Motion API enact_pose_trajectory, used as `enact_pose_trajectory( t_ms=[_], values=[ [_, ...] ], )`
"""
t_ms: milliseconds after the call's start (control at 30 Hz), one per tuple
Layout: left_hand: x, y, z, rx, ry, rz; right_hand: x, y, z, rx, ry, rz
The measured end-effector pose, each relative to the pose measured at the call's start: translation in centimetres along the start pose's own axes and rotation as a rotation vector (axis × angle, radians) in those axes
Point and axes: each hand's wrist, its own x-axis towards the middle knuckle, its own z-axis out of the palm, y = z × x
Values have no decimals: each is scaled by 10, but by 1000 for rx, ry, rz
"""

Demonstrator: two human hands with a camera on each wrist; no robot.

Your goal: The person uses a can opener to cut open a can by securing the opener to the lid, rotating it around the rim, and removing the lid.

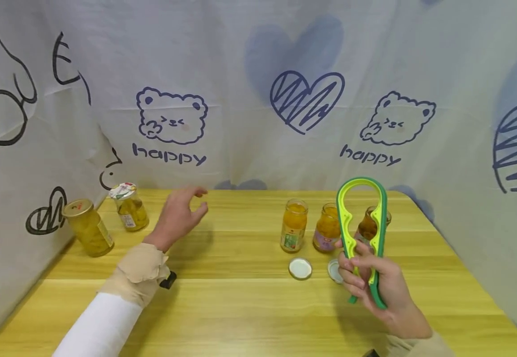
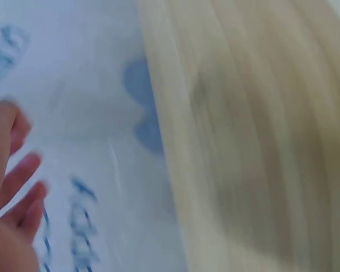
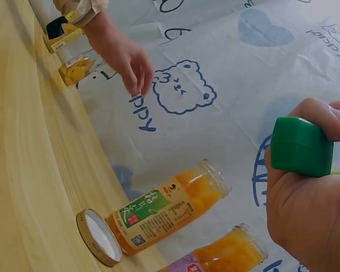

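The looped tool [image 1: 381, 218] was green along its outer strip and lime yellow within; the first jar [image 1: 295, 218] showed orange contents behind a cream and green label [image 3: 153, 212], the second jar [image 1: 327, 230] orange above purple, and the third jar [image 1: 366, 228] dark reddish brown; one lid [image 1: 300, 268] was white inside a gold rim; the far-left jar [image 1: 92, 235] was yellow under a gold cap [image 1: 78, 207] with red marks, while a white cover [image 1: 123, 190] bore red and green print; the left sleeve [image 1: 99, 325] was white, its cuff [image 1: 138, 272] beige; the tabletop [image 1: 249, 312] was yellow with streaked wood grain; the pale backdrop [image 1: 240, 129] carried blue hearts [image 1: 296, 52], some scribble-striped, and blue outlined bears [image 1: 172, 116].
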Motion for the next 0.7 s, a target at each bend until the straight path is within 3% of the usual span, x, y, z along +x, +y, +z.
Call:
enact_pose_trajectory(
  t_ms=[133,233,300,400,500,633,700],
  values=[
    [-5,-39,-17,94,242,-99,1,3,-1,11,5,15],
    [-7,-59,-31,138,313,-202,1,3,0,-15,44,35],
    [-8,-70,-38,124,315,-302,0,3,1,-36,61,44],
    [-10,-81,-44,18,306,-469,0,4,1,-38,48,46],
    [-13,-90,-44,-159,365,-623,0,5,0,-43,36,45],
    [-22,-101,-38,-371,486,-749,2,7,2,-61,55,61],
    [-27,-107,-35,-445,503,-809,3,8,3,-63,50,67]
  ],
)
